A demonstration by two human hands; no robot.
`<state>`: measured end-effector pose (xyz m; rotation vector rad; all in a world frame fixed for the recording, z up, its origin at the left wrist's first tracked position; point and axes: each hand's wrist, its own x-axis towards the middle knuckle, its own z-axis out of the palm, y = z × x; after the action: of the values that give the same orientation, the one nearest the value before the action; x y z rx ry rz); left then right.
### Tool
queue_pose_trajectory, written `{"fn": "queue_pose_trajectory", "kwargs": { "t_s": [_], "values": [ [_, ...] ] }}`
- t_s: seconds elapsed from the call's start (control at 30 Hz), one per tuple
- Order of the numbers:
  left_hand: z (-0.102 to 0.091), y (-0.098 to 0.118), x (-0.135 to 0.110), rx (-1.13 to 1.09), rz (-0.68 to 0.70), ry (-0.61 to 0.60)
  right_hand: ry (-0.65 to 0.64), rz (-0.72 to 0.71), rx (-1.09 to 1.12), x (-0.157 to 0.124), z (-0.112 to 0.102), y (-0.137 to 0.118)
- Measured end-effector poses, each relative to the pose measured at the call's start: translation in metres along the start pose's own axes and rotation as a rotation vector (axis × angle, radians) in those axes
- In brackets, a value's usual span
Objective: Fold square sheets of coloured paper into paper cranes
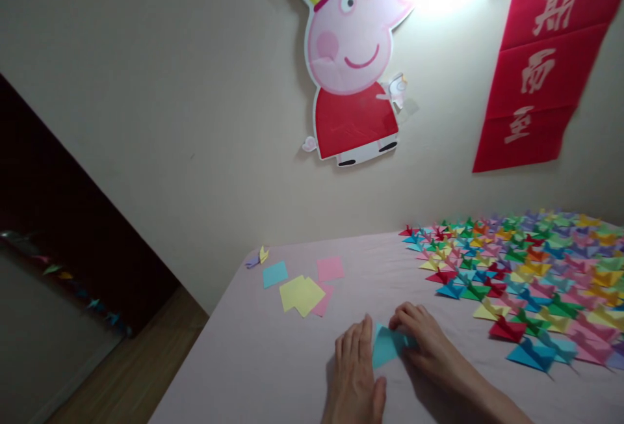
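Note:
A light-blue sheet of origami paper (387,348) lies on the pale pink cloth surface between my hands. My left hand (355,367) rests flat along the paper's left side, fingers together and stretched forward, the thumb near the lower edge. At the paper's upper right, my right hand (425,338) has its fingers bent and closed on the edge. That hand covers the right part of the sheet, and its thumb tip is hard to make out.
Loose yellow squares (301,295), a pink square (330,268) and a blue square (275,274) lie beyond my hands. Two small folded pieces (257,257) sit at the far left corner. Many folded paper cranes (531,281) cover the right side, up to the wall (219,118).

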<state>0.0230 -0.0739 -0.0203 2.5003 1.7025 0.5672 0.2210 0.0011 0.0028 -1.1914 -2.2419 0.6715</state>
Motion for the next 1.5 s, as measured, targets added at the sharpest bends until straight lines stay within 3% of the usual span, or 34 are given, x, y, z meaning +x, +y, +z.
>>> {"fn": "queue_pose_trajectory", "kwargs": {
  "t_s": [0.27, 0.47, 0.63, 0.73, 0.83, 0.97, 1.13, 1.5],
  "values": [
    [0.008, 0.001, 0.010, -0.040, 0.119, -0.042, 0.019, -0.163, -0.120, 0.007, -0.006, 0.005],
    [0.022, -0.004, 0.007, 0.129, 0.159, -0.072, -0.005, -0.270, -0.213, 0.021, -0.013, 0.017],
    [0.050, 0.000, 0.001, 0.251, 0.100, 0.071, 0.003, -0.307, -0.323, 0.000, -0.014, 0.020],
    [0.051, 0.003, 0.000, 0.229, 0.081, 0.143, -0.036, -0.324, -0.305, -0.015, -0.014, 0.014],
    [0.042, 0.004, 0.002, 0.189, 0.062, 0.134, -0.102, -0.268, -0.197, -0.020, -0.016, 0.009],
    [0.027, 0.006, 0.002, 0.117, -0.016, 0.094, -0.072, -0.051, -0.034, -0.012, -0.015, 0.010],
    [0.023, 0.012, -0.001, 0.135, -0.096, 0.104, -0.007, 0.185, -0.111, 0.005, -0.005, 0.007],
    [0.020, 0.015, 0.003, 0.104, -0.076, 0.139, -0.044, 0.296, -0.263, 0.022, -0.001, -0.004]
  ]
}}
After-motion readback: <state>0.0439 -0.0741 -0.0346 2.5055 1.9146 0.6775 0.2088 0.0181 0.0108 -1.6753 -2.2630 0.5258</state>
